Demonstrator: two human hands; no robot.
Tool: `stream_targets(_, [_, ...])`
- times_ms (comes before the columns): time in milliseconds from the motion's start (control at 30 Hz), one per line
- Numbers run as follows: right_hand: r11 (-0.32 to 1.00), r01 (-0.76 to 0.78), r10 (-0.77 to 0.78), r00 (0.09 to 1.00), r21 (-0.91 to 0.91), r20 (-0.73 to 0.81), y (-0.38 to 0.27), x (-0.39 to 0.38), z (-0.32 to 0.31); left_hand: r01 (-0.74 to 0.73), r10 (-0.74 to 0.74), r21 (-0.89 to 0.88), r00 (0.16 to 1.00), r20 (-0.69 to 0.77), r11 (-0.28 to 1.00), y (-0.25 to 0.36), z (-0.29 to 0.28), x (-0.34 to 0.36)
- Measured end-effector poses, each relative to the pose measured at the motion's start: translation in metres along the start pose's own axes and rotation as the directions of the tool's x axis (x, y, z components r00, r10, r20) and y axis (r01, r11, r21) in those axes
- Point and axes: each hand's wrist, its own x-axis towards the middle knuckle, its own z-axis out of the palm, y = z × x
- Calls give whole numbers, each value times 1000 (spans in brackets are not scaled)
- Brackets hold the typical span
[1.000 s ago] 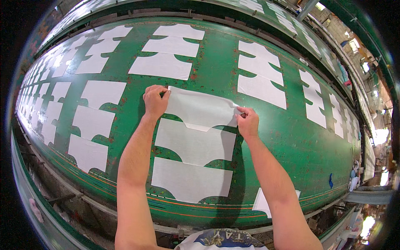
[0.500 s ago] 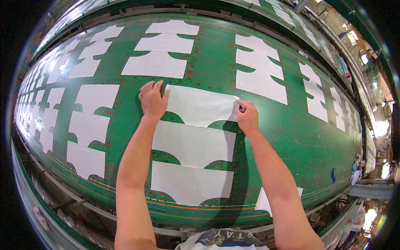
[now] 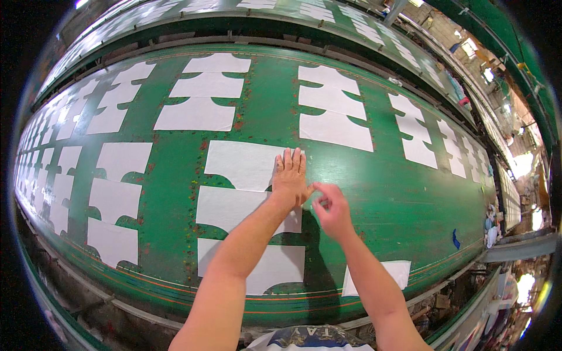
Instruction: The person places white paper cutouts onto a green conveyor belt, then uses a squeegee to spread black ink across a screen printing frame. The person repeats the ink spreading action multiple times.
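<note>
My left hand lies flat with its fingers stretched out on the right end of a white cut fabric piece. This is the farthest of three such pieces in the column before me, each with curved cut-outs along its near edge. Below it are the middle fabric piece and the nearest one, both partly under my left arm. Just right of my left hand, my right hand hovers over the green table. Its fingers are loosely curled, a gap shows between thumb and forefinger, and I see nothing in them.
More columns of white fabric pieces lie to the left and across the far side. A white stack sits by the near edge, under my right forearm. A blue scrap lies farther right. Another long table runs beyond a dark gap.
My left hand has moved from the far piece's left corner to its right end and flattened there. My right hand has let go of the right corner and drawn nearer me. The view has shifted.
</note>
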Motion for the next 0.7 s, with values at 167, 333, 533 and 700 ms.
stream_targets(167, [975, -138, 146, 989, -172, 32, 2, -118, -79, -12, 18, -129, 999, 45, 992, 16, -10, 4])
stream_targets(333, [897, -346, 315, 937, -275, -151, 27, -215, -166, -26, 39, -257, 998, 44, 966, 39, -22, -23])
stream_targets(533, [483, -310, 225, 948, -819, -226, 69, -278, -258, -394, 366, -265, 919, -149, 880, 146, 12, -124])
stream_targets(700, [499, -322, 254, 942, -805, -219, 102, -284, -312, -544, 521, -309, 839, -158, 780, 234, 33, -210])
